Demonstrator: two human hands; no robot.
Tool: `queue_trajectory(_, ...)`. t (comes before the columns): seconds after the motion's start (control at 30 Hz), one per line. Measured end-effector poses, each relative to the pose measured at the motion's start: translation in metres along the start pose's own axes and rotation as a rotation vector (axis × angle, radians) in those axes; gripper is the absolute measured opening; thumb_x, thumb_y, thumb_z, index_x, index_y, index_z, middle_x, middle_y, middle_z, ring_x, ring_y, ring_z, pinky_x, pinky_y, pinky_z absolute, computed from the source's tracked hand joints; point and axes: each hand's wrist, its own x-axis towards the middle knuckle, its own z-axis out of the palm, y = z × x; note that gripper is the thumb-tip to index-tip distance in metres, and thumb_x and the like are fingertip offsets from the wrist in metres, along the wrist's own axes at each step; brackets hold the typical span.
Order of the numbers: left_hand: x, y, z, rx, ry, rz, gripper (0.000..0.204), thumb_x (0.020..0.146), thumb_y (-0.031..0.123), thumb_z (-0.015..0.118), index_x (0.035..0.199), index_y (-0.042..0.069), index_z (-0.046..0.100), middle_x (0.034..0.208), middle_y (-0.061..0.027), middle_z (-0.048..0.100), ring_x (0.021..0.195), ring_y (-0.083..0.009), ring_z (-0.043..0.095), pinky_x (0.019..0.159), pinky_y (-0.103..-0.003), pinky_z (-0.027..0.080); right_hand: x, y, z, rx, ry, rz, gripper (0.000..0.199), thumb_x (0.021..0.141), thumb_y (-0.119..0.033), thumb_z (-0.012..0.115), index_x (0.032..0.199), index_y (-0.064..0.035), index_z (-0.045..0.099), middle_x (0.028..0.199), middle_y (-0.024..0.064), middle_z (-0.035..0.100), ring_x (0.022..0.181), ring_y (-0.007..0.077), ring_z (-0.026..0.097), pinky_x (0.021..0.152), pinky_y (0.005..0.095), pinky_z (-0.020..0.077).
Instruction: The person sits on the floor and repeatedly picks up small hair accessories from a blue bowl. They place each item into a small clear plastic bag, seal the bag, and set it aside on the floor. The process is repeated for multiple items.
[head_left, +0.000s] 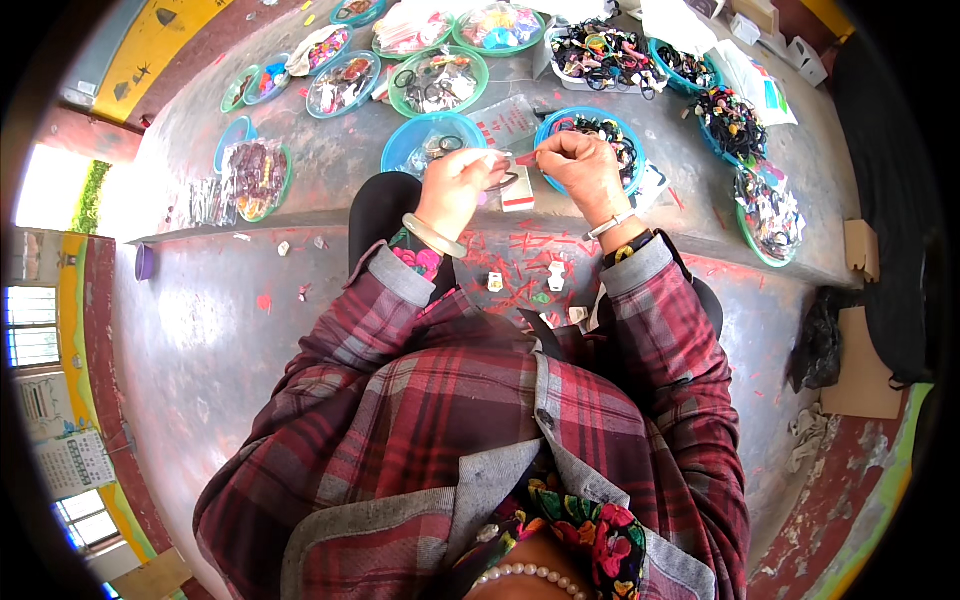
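Bowls crowd the grey concrete table (330, 165). Directly beyond the hands sits a round blue plastic bowl (596, 140) holding dark hair ties, and beside it a second blue plastic bowl (425, 140) that looks nearly bare apart from a few dark loops. Farther back, a green-rimmed plastic bowl (438, 82) carries black rings and mixed bits, a shallow green dish (500, 27) is heaped with bright multicoloured pieces, and a white rectangular tray (600, 55) is full of black and coloured bands. Near the table's left edge, a small green dish (258, 178) lies under a clear bag of reddish items. At the far right, another green-rimmed dish (768, 215) sits close to the front edge.

That front edge curves just below the hands; open grey surface remains on the left side, between the left-hand dishes and the edge. Small white tags lie scattered on the floor below.

Both forearms, in plaid sleeves, reach forward over the edge. The left hand (458, 185), a pale bangle at the wrist, pinches a dark hair tie loop (503, 182). The right hand (585, 165) is curled, fingertips gripping a small red and white paper card (519, 180) that hangs between the two hands, just above the table's front edge.
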Motion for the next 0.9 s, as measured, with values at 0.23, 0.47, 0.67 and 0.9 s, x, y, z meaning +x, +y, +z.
queue_trajectory(0.23, 0.007, -0.004, -0.03, -0.394, 0.084, -0.098, 0.023, 0.09, 0.008, 0.045, 0.098, -0.011, 0.053, 0.1, -0.0189, 0.057, 0.098, -0.028, 0.057, 0.09, -0.036, 0.045, -0.003, 0.0, -0.008, -0.092, 0.04, -0.008, 0.005, 0.071, -0.005, 0.06, 0.073, -0.0031, 0.065, 0.066, -0.0042, 0.06, 0.06, 0.0027, 0.049, 0.056, 0.0184, 0.0395)
queue_trajectory(0.47, 0.02, -0.009, -0.053, -0.457, 0.278, -0.058, 0.019, 0.088, 0.005, 0.046, 0.095, -0.012, 0.052, 0.099, -0.0209, 0.057, 0.095, -0.0294, 0.058, 0.09, -0.034, 0.046, -0.007, 0.003, -0.013, -0.444, -0.07, -0.136, 0.009, 0.071, -0.011, 0.058, 0.075, -0.0064, 0.065, 0.065, 0.0051, 0.061, 0.057, 0.014, 0.056, 0.056, 0.0257, 0.044)
queue_trajectory(0.67, 0.025, -0.037, -0.054, -0.466, 0.169, -0.035, 0.022, 0.089, 0.006, 0.046, 0.1, -0.012, 0.052, 0.101, -0.0199, 0.057, 0.098, -0.0298, 0.057, 0.091, -0.035, 0.045, -0.016, 0.014, 0.0, -0.857, -0.378, -0.138, 0.012, 0.07, -0.022, 0.061, 0.073, -0.0104, 0.064, 0.072, 0.0113, 0.062, 0.07, 0.0286, 0.06, 0.062, 0.0386, 0.0467)
queue_trajectory(0.9, 0.027, -0.045, -0.044, -0.382, 0.098, -0.115, 0.023, 0.09, 0.007, 0.044, 0.101, -0.012, 0.052, 0.103, -0.0192, 0.056, 0.1, -0.028, 0.056, 0.092, -0.035, 0.045, -0.021, 0.047, 0.02, -1.15, -0.578, -0.129, 0.014, 0.069, -0.018, 0.064, 0.08, -0.0103, 0.065, 0.085, 0.0081, 0.061, 0.084, 0.0275, 0.057, 0.072, 0.0363, 0.0454)
